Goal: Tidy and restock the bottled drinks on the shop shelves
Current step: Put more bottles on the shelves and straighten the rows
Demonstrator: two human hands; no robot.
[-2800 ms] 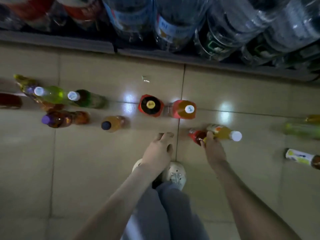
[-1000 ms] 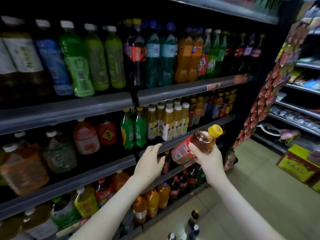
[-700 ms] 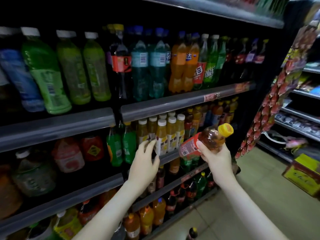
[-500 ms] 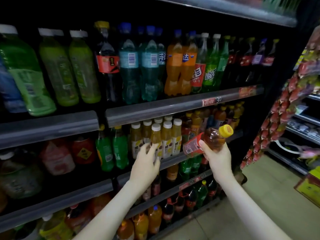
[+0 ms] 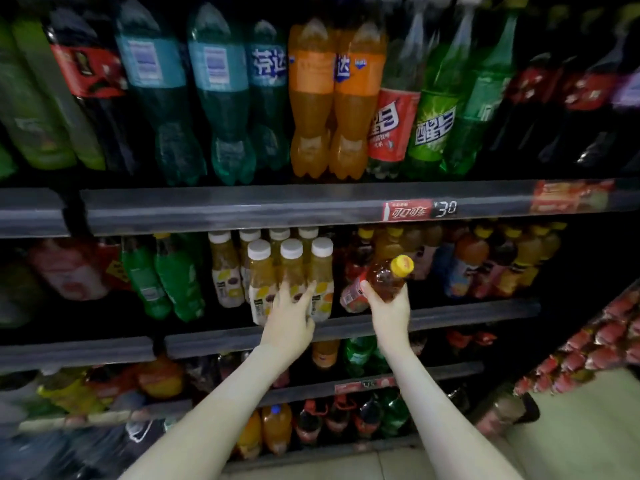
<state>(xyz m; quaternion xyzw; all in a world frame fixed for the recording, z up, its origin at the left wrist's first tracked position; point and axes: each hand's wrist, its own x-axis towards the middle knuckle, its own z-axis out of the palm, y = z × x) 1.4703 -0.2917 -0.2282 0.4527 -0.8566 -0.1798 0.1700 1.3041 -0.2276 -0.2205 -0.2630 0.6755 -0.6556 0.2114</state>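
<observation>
Restocking, head view: our right hand (image 5: 389, 308) is clamped round a tilted amber bottle (image 5: 379, 280) with a yellow cap, held just before the middle shelf (image 5: 467, 311). Our left hand (image 5: 289, 318), fingers spread, rests on the white-capped juice bottles (image 5: 291, 271), holding nothing. Next move, we judge: stand it upright in the dark gap right of the juices. Room is tight between neighbours and under the upper shelf lip (image 5: 277, 206).

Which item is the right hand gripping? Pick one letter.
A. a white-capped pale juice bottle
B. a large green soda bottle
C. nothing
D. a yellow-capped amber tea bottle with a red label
D: the right hand is closed around the yellow-capped amber tea bottle with a red label, tilted in front of the middle shelf.
</observation>
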